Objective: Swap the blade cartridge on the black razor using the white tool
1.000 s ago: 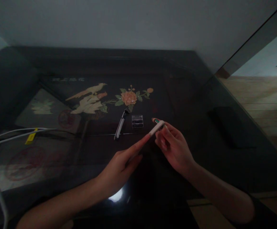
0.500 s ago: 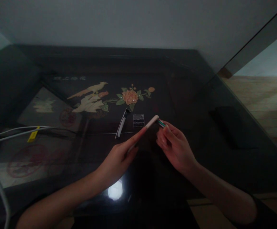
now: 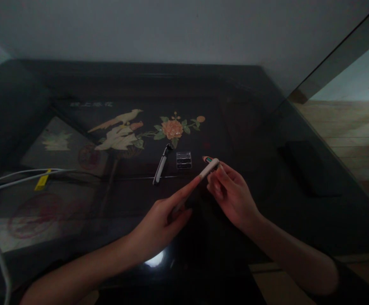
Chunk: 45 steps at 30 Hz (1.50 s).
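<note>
Since half a second ago the white pen barrel (image 3: 209,168) has dropped back against the right hand (image 3: 232,195), closing the gap that showed the teal and red refill tips; both hands sit a touch lower. Left hand (image 3: 162,218) pinches the barrel's lower end, index finger (image 3: 184,192) stretched along it, other fingers curled under. Right hand has fingertips bunched together at the barrel's upper end, pinching there; exact grip partly hidden by the fingers. A small red-and-green tip (image 3: 207,159) pokes out past the barrel end. Pen held just above the dark glossy glass-topped table (image 3: 251,123), near its middle, slanting up to the right. On the table just beyond: small clear plastic rectangular box (image 3: 183,160), and left of it a black-and-silver slim pen clip piece (image 3: 161,165) lying diagonally, both apart from the hands. Under the glass, painted peach flower with green leaves (image 3: 172,128) and pale bird (image 3: 117,131). White cables (image 3: 19,176) with a yellow tag (image 3: 41,182) at far left.
</note>
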Motion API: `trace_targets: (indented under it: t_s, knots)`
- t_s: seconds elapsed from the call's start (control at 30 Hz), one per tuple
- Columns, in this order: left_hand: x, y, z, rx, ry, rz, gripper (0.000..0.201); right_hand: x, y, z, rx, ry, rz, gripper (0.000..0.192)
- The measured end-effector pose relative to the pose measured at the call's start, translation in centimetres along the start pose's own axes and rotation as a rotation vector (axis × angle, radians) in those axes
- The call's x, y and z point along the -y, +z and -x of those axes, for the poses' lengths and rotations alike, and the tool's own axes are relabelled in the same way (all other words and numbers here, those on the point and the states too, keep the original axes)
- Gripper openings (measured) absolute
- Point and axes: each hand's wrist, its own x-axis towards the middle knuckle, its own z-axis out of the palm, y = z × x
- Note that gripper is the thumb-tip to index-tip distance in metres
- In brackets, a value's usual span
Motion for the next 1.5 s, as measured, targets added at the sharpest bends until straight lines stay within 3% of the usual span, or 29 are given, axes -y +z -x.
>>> trace_targets:
  t_s: [0.37,0.7,1.17,1.5]
  knots:
    - [0.7,-0.6,-0.5,-0.056,-0.014,-0.034,0.067,0.2,0.0,0.2,0.101,-0.045,-0.003,0.022]
    - [0.0,0.4,0.2,0.022,0.016,0.059,0.069,0.2,0.2,0.3,0.014,-0.009,0.013,0.026]
    - [0.6,-0.4,-0.5,-0.089,0.019,-0.010,0.065,0.4,0.2,0.4,0.078,-0.045,0.007,0.023]
    - [0.6,0.2,0.1,-0.007,0.008,0.062,0.069,0.3,0.2,0.3,0.045,-0.047,0.011,0.024]
